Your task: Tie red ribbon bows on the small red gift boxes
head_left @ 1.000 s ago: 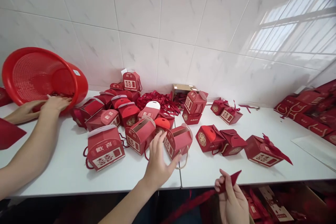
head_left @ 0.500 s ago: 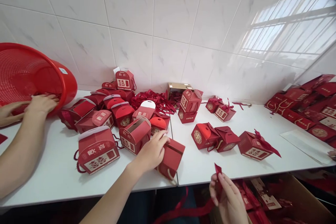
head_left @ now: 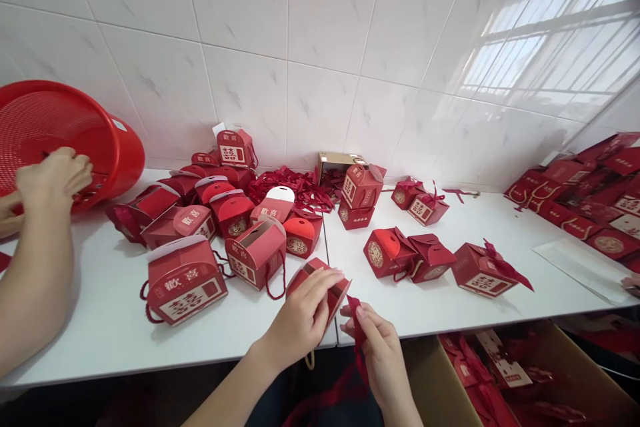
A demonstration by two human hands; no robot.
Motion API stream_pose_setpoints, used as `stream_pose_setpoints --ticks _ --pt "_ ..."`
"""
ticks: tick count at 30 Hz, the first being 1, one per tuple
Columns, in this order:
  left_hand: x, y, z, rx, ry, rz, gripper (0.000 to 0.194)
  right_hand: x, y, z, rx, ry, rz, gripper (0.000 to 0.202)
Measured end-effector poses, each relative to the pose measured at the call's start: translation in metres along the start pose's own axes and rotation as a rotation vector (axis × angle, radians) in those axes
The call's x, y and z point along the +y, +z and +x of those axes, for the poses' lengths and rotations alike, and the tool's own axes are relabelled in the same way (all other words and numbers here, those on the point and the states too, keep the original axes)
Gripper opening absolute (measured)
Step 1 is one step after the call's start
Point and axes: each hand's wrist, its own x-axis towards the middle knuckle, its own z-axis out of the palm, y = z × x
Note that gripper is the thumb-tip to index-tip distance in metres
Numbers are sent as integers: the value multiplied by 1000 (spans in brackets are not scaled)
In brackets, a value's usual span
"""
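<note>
My left hand [head_left: 305, 310] is wrapped over a red gift box [head_left: 301, 273] at the table's front edge; its cord handle hangs below. Just to the right, my right hand [head_left: 375, 340] pinches a dark red ribbon [head_left: 356, 317] near its end, and the rest trails down below the table edge. The ribbon's tip is close to the box's right side; whether they touch I cannot tell. Left of my hands stand several red boxes, the nearest an open-topped box [head_left: 255, 253] and a corded box [head_left: 187, 290]. A box with a tied bow [head_left: 485, 273] sits to the right.
A co-worker's hand [head_left: 57, 177] reaches into a tipped red basket [head_left: 131, 157] at left. Loose ribbons [head_left: 290, 187] lie in a heap by the wall. Stacked red boxes [head_left: 575, 193] are at far right. An open carton [head_left: 430, 367] stands below the table edge.
My right hand has brought the ribbon left and up beside the gift box. My left hand now covers the box, which has turned and shifted. The co-worker's hand has pulled back slightly within the basket.
</note>
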Motion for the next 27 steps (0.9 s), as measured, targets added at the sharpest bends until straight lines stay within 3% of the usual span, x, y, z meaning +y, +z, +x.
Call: stream_pose_setpoints --ticks 5,10,27 --pt "-8 11 -1 -14 -33 36 35 0 1 5 -6 -52 -115 31" --pt "-4 9 -2 -12 -37 43 28 -1 -1 4 -41 -64 -144 30" --pt "-4 8 0 -42 -59 17 32 -11 3 6 -42 -98 -265 34"
